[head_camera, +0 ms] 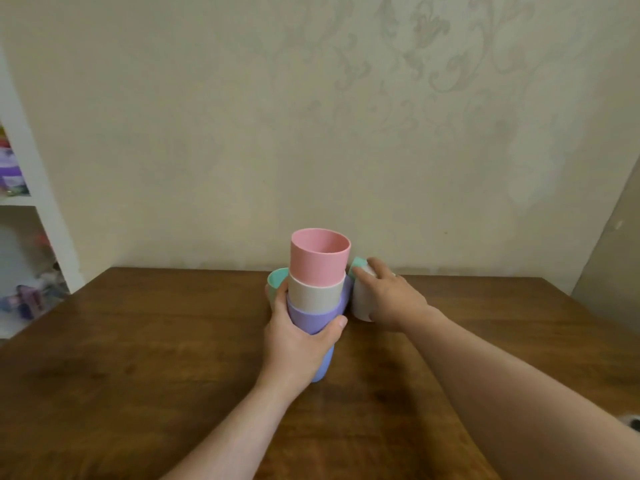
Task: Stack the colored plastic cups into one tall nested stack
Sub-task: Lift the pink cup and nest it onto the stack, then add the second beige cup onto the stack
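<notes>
The wooden table [138,375] ran back to the patterned wall [242,116]. Its far edge met the wall just behind the cups. Open tabletop lay to the left, to the right and in front of the cups. A white shelf unit [45,237] stood off the table's left back corner, with blurred coloured items on its shelves; too blurred to tell what they were.

The nested stack sat near the back centre of the table. Pink cup [320,258] on top, mouth up, nothing visible inside it. It sat in a beige cup [315,296], which sat in a purple cup [311,318]. A blue cup [323,367] showed at the bottom below the hand. Could not tell whether the stack's base touched the table.

The left hand [298,341] was wrapped around the purple cup, thumb across its front, fingers round the left side. A mint cup [277,280] stood just behind those fingers, beside the stack, mouth up.

The right hand [391,296] was closed over a white cup [362,303] just right of the stack, fingers over its top, palm on its side. A second mint cup [358,263] showed at the fingertips; whether it was nested in the white one or behind it could not be told.
</notes>
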Motion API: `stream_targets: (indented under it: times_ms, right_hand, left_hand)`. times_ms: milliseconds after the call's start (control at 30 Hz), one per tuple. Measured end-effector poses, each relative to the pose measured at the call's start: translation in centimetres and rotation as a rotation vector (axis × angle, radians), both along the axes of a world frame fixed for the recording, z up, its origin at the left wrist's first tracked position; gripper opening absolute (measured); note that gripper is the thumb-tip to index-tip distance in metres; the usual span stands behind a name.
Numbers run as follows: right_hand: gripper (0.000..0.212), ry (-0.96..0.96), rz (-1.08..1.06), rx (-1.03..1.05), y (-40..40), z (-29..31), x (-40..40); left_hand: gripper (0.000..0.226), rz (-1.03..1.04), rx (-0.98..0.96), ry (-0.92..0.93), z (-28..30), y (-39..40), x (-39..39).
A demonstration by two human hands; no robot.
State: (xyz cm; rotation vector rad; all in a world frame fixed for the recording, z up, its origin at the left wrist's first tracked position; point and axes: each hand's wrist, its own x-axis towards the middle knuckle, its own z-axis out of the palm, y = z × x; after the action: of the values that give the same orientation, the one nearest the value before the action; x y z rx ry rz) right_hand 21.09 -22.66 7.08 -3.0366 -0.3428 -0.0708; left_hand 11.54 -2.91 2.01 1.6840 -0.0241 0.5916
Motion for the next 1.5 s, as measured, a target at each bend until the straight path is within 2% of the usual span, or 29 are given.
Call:
stream_targets:
  times_ms: [133, 233, 367, 567, 767, 833, 867, 933, 1000, 1100, 1167, 1233, 1333, 1500]
  right_hand:
    - [0.08, -0.145, -0.065, 0.156, -1.0, -0.5, -1.3]
    - [0.07, -0.129, -0.2, 0.277, -1.9, 0.3, -3.2]
    - [0.087, -0.023, -0.333, 0.358, -2.9, 0.6, -5.7]
    - [0.091, 0.184, -0.328, 0.311, -3.0, -1.2, -8.4]
    - [0.091, 0.022, -0.303, 0.44, -2.4, -2.9, -11.0]
    - [0.094, -0.036, -0.284, 0.581, -2.2, -3.7, -12.0]
    - [0.093, -0.057, -0.293, 0.664, -2.1, -4.2, -12.4]
    - [0.091, -0.068, -0.326, 0.793, -2.0, -4.8, -13.0]
    - [0.088, -0.06, -0.349, 0.86, -2.1, -5.3, -12.9]
    - [0.087, -0.021, -0.378, 1.071, -2.7, -5.0, -12.4]
    - [0.085, 0.018, -0.386, 1.197, -3.0, -4.2, -12.3]
    - [0.081, 0.022, -0.395, 1.239, -3.1, -3.0, -12.0]
    - [0.069, -0.131, -0.368, 1.42, -2.2, 1.0, -11.7]
    - [0.058, -0.31, -0.056, 1.582, 1.4, 11.9, -12.2]
  left_hand:
    - [0.092, -0.021, 0.0, 0.013, 0.2, 0.0, -0.1]
    - [0.091, -0.026, -0.008, 0.022, 0.5, 0.0, -0.2]
    - [0.095, -0.053, -0.029, 0.051, 0.8, 0.1, -0.6]
    - [0.107, -0.144, -0.056, 0.093, 1.3, -0.2, -2.7]
    - [0.107, -0.156, -0.028, 0.028, 5.4, 1.0, -3.5]
    - [0.11, -0.208, -0.031, 0.029, 7.4, 0.9, -3.4]
    - [0.106, -0.218, -0.021, 0.04, 8.2, 0.8, -3.3]
    - [0.086, -0.214, 0.008, 0.086, 8.7, 0.2, -3.0]
    - [0.069, -0.213, -0.009, 0.121, 8.3, -0.2, -2.9]
    - [0.066, -0.214, -0.058, 0.089, 7.9, -0.6, -3.3]
    - [0.068, -0.206, -0.072, 0.055, 7.8, -0.7, -3.5]
    - [0.069, -0.189, -0.076, 0.033, 7.7, -0.9, -3.6]
    - [0.071, -0.166, -0.073, 0.02, 7.7, -1.0, -3.7]
    - [0.076, -0.167, -0.052, 0.034, 8.2, -1.3, -3.7]
